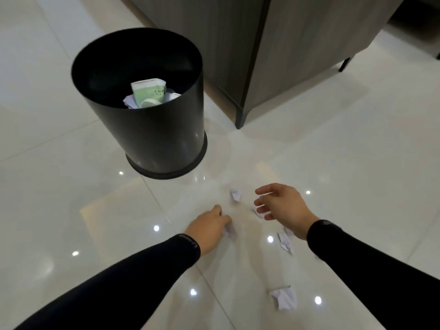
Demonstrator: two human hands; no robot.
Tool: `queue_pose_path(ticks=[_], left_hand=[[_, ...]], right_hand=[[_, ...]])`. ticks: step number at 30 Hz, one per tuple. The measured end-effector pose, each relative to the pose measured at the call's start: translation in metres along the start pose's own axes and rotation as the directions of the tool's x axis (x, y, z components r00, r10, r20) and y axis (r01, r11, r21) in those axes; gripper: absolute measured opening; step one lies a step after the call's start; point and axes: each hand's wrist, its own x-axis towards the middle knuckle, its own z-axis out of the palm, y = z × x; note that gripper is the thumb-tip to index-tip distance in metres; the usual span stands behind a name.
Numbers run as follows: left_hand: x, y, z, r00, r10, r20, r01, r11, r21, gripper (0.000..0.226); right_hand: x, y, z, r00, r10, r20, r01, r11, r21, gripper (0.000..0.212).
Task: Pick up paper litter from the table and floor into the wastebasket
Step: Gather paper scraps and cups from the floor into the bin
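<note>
Two hands over floor; left cuff lettering too blurred to read. Left hand fingers curled on paper scrap. Right hand fingers spread, just above second scrap. Third scrap between hands. Wastebasket beyond left hand, open tile around; cabinet far right.

In the upper left of the frame a black wastebasket stands on the glossy white floor, with a green and white carton inside. At the lower centre the left hand curls its fingers on a paper scrap. The right hand, fingers spread, hovers over a second scrap. A third scrap lies above, between the hands, a fourth scrap by the right wrist, and a fifth scrap at the lower right.
</note>
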Motion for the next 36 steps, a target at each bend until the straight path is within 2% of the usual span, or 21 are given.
queue_pose_path(ticks=[2,4,5,7,8,11,13,16,19,21,23,25,29,33,34,36], left_hand=[[0.006,0.004,-0.002,0.999,-0.020,0.033,0.020,0.999,-0.028,0.028],[0.010,0.008,-0.010,0.990,-0.139,0.022,0.140,0.962,-0.233,0.032],[0.012,0.008,-0.015,0.977,-0.214,0.011,0.202,0.904,-0.377,0.031],[0.010,0.006,-0.024,0.948,-0.311,0.058,0.273,0.708,-0.652,0.027],[0.007,0.004,-0.028,0.943,-0.315,0.110,0.286,0.596,-0.750,0.027],[-0.004,-0.004,-0.036,0.930,-0.322,0.177,0.288,0.342,-0.894,0.027],[-0.008,-0.011,-0.038,0.916,-0.343,0.207,0.276,0.168,-0.946,0.026],[-0.015,-0.020,-0.042,0.913,-0.319,0.253,0.259,-0.027,-0.966,0.036],[-0.017,-0.027,-0.047,0.919,-0.288,0.268,0.242,-0.123,-0.962,0.044],[-0.015,-0.026,-0.049,0.905,-0.322,0.279,0.238,-0.162,-0.958,0.042],[-0.011,-0.020,-0.050,0.883,-0.387,0.265,0.229,-0.137,-0.964,0.041],[-0.007,-0.012,-0.049,0.867,-0.449,0.216,0.235,-0.014,-0.972,0.038],[0.003,0.004,-0.049,0.860,-0.494,0.125,0.319,0.331,-0.888,0.039],[0.014,0.021,-0.052,0.844,-0.515,0.150,0.494,0.636,-0.593,0.044],[0.015,0.025,-0.052,0.849,-0.506,0.152,0.496,0.665,-0.559,0.046],[0.014,0.027,-0.051,0.887,-0.441,0.138,0.428,0.673,-0.603,0.040]], right_hand=[[0.009,0.008,0.003,0.999,-0.039,-0.014,0.037,0.995,-0.097,0.022],[0.020,0.013,0.009,0.992,-0.123,-0.029,0.109,0.949,-0.294,0.025],[0.026,0.015,0.013,0.985,-0.170,-0.023,0.147,0.905,-0.399,0.028],[0.039,0.018,0.025,0.968,-0.249,0.041,0.228,0.791,-0.568,0.033],[0.046,0.019,0.031,0.959,-0.268,0.090,0.264,0.734,-0.626,0.035],[0.063,0.021,0.048,0.954,-0.223,0.199,0.295,0.597,-0.746,0.042],[0.072,0.022,0.054,0.957,-0.196,0.215,0.289,0.546,-0.786,0.039],[0.077,0.019,0.058,0.961,-0.238,0.143,0.259,0.582,-0.771,0.025],[0.074,0.013,0.058,0.961,-0.275,-0.008,0.211,0.753,-0.624,0.022],[0.071,0.008,0.054,0.972,-0.225,-0.062,0.174,0.876,-0.451,0.018],[0.068,0.006,0.045,0.987,-0.130,-0.094,0.102,0.959,-0.263,0.020],[0.064,0.009,0.030,0.986,-0.092,-0.139,0.055,0.967,-0.250,0.031],[0.052,0.027,0.002,0.980,-0.069,-0.187,-0.005,0.929,-0.369,0.031],[0.042,0.046,-0.002,1.000,-0.013,-0.025,-0.004,0.800,-0.599,0.053],[0.042,0.049,0.000,1.000,-0.011,-0.006,0.005,0.765,-0.645,0.053],[0.044,0.052,0.006,0.999,-0.032,0.006,0.026,0.705,-0.709,0.042]])
